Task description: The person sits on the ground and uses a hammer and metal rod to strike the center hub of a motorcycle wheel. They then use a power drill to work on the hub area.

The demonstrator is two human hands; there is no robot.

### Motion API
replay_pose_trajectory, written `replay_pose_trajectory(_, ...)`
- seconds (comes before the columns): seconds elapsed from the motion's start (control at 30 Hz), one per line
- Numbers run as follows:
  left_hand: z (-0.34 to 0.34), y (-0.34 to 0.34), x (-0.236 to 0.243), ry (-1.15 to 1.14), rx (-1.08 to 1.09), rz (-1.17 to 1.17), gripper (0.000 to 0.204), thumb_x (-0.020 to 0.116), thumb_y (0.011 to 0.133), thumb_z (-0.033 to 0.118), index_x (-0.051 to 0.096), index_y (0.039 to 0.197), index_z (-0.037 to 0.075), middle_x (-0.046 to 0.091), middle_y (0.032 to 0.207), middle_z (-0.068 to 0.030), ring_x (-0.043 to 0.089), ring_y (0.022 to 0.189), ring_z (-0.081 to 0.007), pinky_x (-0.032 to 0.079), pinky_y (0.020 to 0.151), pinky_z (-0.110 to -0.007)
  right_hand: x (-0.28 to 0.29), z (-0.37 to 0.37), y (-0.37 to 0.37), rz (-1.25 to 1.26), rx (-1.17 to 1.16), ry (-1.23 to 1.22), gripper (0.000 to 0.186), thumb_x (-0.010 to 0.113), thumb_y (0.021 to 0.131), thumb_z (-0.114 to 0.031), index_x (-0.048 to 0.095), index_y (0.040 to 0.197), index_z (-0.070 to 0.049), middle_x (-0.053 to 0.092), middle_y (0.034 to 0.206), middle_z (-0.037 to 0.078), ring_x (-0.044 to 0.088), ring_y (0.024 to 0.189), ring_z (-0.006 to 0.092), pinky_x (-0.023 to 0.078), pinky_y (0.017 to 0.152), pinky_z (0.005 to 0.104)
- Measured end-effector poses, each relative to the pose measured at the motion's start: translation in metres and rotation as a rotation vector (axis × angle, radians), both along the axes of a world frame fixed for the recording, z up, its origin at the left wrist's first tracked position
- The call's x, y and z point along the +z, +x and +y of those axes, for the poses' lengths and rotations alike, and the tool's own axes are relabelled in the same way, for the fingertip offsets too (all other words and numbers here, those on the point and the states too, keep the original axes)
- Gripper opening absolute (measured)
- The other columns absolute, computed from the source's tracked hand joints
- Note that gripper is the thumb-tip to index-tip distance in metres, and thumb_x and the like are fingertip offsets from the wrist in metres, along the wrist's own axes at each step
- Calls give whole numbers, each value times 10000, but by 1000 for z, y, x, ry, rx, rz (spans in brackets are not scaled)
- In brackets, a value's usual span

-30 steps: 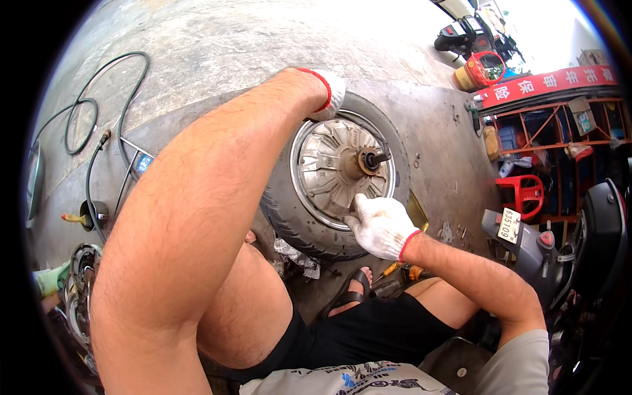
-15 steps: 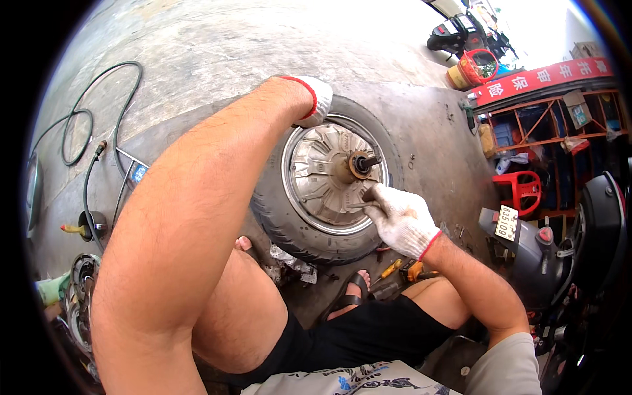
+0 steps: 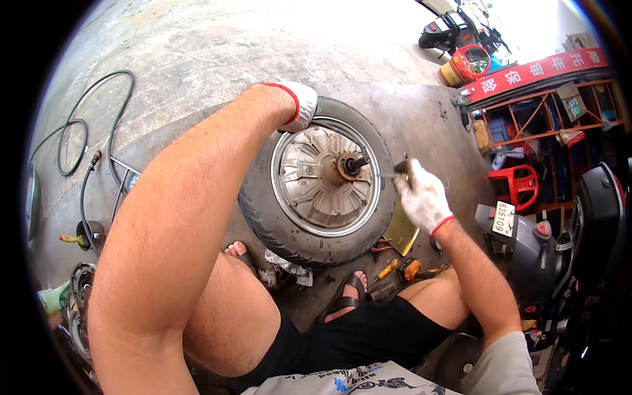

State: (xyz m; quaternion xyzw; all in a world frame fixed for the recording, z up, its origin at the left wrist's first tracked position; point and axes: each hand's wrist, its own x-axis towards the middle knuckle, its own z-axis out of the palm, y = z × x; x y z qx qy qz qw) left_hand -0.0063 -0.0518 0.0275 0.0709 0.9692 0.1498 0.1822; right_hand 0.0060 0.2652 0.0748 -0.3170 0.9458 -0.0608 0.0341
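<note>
A wheel with a black tyre (image 3: 263,210) and silver hub motor (image 3: 316,191) lies on the floor before me, its dark axle (image 3: 357,162) pointing up. My white-gloved left hand (image 3: 299,105) grips the upper-left edge of the wheel, fingertips partly hidden. At the wheel's right, my white-gloved right hand (image 3: 424,197) is closed on a thin metal piece (image 3: 385,175), too small to make out clearly. A flat yellow object (image 3: 405,234) shows partly under the tyre, near an orange-handled screwdriver (image 3: 385,270).
Black hoses (image 3: 115,118) lie left. A grey scooter (image 3: 523,257) stands close right, near a red plastic chair (image 3: 523,187), orange rack (image 3: 540,125) and red sign board (image 3: 533,69). A yellow-black power tool (image 3: 411,270) lies by my right knee; another scooter (image 3: 454,33) stands behind.
My right hand has moved up and right, away from the lower rim, with a thin piece now showing in it. My left hand and the wheel appear somewhat further left in view.
</note>
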Motion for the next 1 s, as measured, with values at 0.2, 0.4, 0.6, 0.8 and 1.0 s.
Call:
replay_pose_trajectory(0.2,-1,1,0,11,18,-32,250,630,861,158,762,1045,52,735,1002,-209,711,904,-354,551,785,-432,3,-65,-56,-36,100,-211,158,609,952,-132,620,1096,-69,721,953,182,699,913,359,544,819,393)
replay_pose_trajectory(0.4,1,6,11,23,17,-64,251,615,825,96,767,1020,51,737,966,-209,711,870,-334,548,761,-431,-28,-107,-84,-76,167,-117,200,592,957,-172,637,1134,-91,722,1012,187,692,985,354,537,886,413)
replay_pose_trajectory(0.6,1,6,14,6,3,-91,239,628,782,48,780,965,61,747,893,-188,718,806,-315,553,707,-431,-40,-117,-93,-129,156,-70,220,610,958,-219,644,1136,-93,719,1058,199,681,1029,363,528,901,414)
replay_pose_trajectory(0.8,0,5,9,52,28,-57,230,634,786,40,781,962,59,747,884,-186,723,804,-310,557,705,-424,-43,-121,-97,-149,161,-53,228,617,954,-224,651,1135,-91,713,1057,211,677,1038,366,525,907,413)
replay_pose_trajectory(1.0,1,7,15,50,45,-69,224,625,802,48,778,965,39,745,888,-193,721,807,-316,555,711,-429,-43,-121,-101,-149,193,-20,220,623,945,-204,657,1131,-92,713,1053,201,677,1030,366,527,899,410)
